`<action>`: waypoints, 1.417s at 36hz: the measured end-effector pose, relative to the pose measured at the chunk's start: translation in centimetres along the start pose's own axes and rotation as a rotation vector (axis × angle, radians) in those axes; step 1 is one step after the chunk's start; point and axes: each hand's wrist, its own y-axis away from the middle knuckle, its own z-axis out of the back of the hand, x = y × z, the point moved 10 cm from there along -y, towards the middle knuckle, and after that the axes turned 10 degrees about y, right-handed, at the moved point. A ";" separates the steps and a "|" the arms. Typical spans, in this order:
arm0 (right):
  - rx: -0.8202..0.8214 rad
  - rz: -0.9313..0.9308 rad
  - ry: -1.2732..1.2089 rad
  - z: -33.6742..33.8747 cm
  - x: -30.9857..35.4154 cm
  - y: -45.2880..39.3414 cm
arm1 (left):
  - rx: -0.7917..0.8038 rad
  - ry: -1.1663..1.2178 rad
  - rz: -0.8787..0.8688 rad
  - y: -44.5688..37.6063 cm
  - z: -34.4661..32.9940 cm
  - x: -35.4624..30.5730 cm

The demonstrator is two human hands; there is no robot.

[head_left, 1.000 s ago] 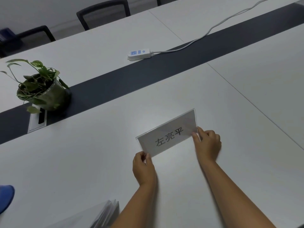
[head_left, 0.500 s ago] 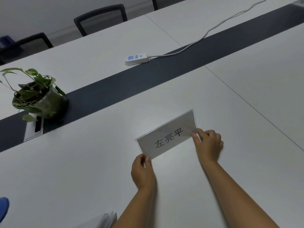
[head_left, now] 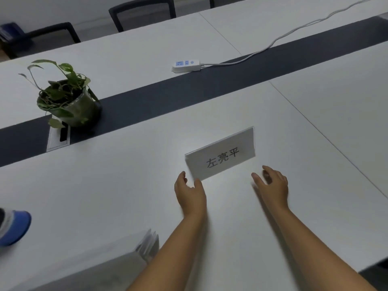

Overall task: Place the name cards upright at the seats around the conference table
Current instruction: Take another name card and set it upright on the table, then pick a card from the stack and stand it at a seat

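A clear-framed name card (head_left: 221,154) with black characters on white paper stands upright on the white conference table (head_left: 117,185), its face toward me. My left hand (head_left: 190,193) is open just below the card's lower left corner, thumb close to it. My right hand (head_left: 271,185) is open below the card's right end, apart from it. A stack of more name cards (head_left: 147,245) lies at the near edge beside my left forearm.
A potted green plant (head_left: 67,101) stands on the dark centre strip (head_left: 189,91) beside a cable hatch (head_left: 58,137). A white power strip (head_left: 185,65) with its cord lies further back. Black chairs (head_left: 142,11) stand beyond. A blue object (head_left: 12,227) shows at left.
Both hands have let go of the name card and drawn back toward me with fingers spread. The card now stands on its own. The camera view has shifted slightly.
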 end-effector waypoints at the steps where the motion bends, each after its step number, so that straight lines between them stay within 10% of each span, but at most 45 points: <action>1: 0.020 0.010 -0.028 0.2 0.3 1.1 | 0.010 0.016 -0.010 0.6 0.4 -0.7; 14: 0.316 0.211 -0.236 -1.1 11.9 16.2 | 0.203 -0.015 -0.412 6.3 16.2 -13.5; 21: 0.633 0.204 -0.188 -9.2 14.9 24.9 | -0.130 -0.109 -0.455 5.3 32.4 -8.3; 28: 0.459 0.121 -0.305 -10.4 14.9 27.0 | 0.218 -0.146 -0.053 3.8 34.4 3.1; 51: 0.341 -0.043 -0.554 -4.5 5.3 41.0 | 0.577 -0.241 -0.096 10.2 37.1 7.5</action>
